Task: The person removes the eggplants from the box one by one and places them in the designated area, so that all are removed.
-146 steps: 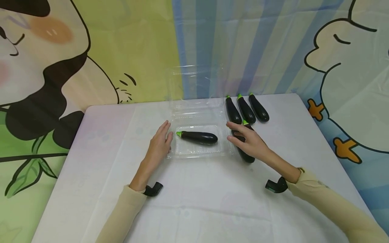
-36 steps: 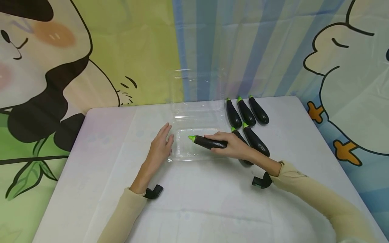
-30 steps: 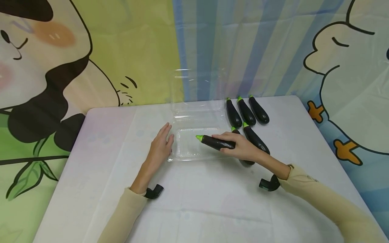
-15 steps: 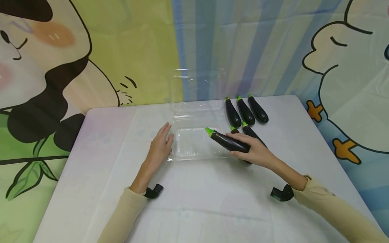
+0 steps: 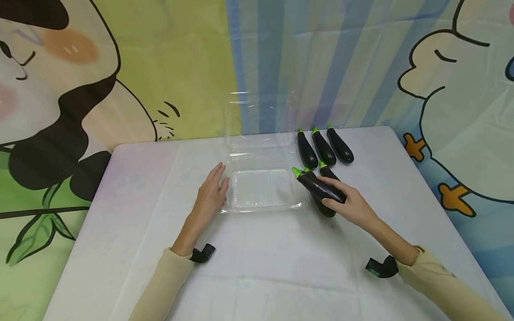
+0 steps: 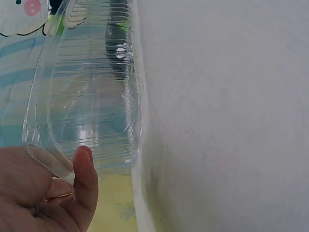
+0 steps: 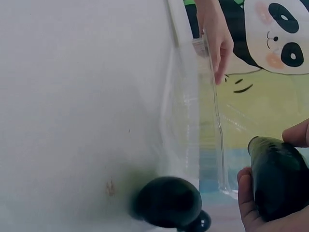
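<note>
Held in my right hand (image 5: 352, 206) is a dark eggplant (image 5: 320, 186) with a green stem end, thumb on one side and fingers on the other. It is raised past the container's right edge and overlaps two eggplants on the table; the right wrist view shows the held eggplant (image 7: 280, 179) above the rim. A clear plastic clamshell container (image 5: 261, 208) stands with its lid up and nothing in its base. My left hand (image 5: 209, 191) rests at the container's left side, fingers extended; in the left wrist view the thumb (image 6: 85, 179) lies at the container's corner.
Three eggplants (image 5: 323, 146) lie side by side at the back of the white table (image 5: 265, 263), right of the container. Two more lie in front of them, one eggplant (image 5: 326, 210) partly under the held one. A patterned cloth (image 5: 192, 67) hangs behind the table.
The eggplant lay in the container at first. My right hand has taken hold of it, lifted it out and carried it right, over the other eggplants. My left hand has stayed in place.
</note>
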